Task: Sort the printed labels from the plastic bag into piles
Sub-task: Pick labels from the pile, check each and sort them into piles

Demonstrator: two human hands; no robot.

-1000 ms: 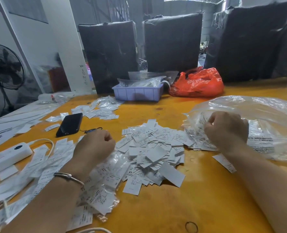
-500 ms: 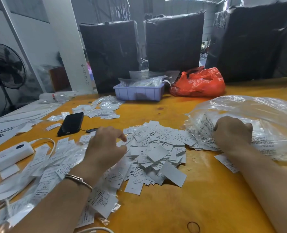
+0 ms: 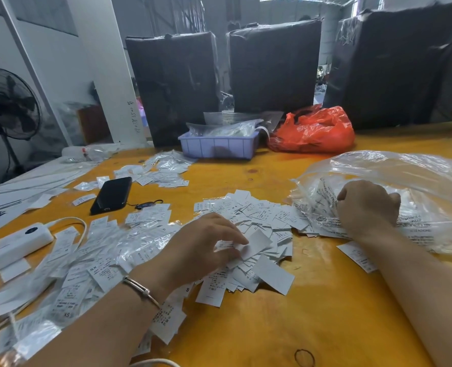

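A yellow worktop [image 3: 285,327] carried everything. Along its far edge stood three black wrapped bales [image 3: 275,67]. At the right edge lay the clear plastic bag [image 3: 404,181], crumpled, its mouth facing the middle, with printed labels spilling from it. The right hand [image 3: 367,210] rested at that mouth with its fingers curled into the film and the labels there, gripping them. In the middle of the worktop lay a loose pile of labels [image 3: 256,221]. The left hand [image 3: 203,247] lay on the near side of this pile, fingers bent, pinching one blank-side-up label [image 3: 255,243] between thumb and fingertips. The two hands were well apart. A second spread of labels and clear sleeves [image 3: 92,260] covered the near left part, and a smaller heap [image 3: 164,170] lay toward the far left. By the far edge sat an orange bag [image 3: 314,133] just beside a lilac tray [image 3: 219,147]. Near the left edge lay a white power strip [image 3: 13,245], and beyond it a black phone [image 3: 112,194].
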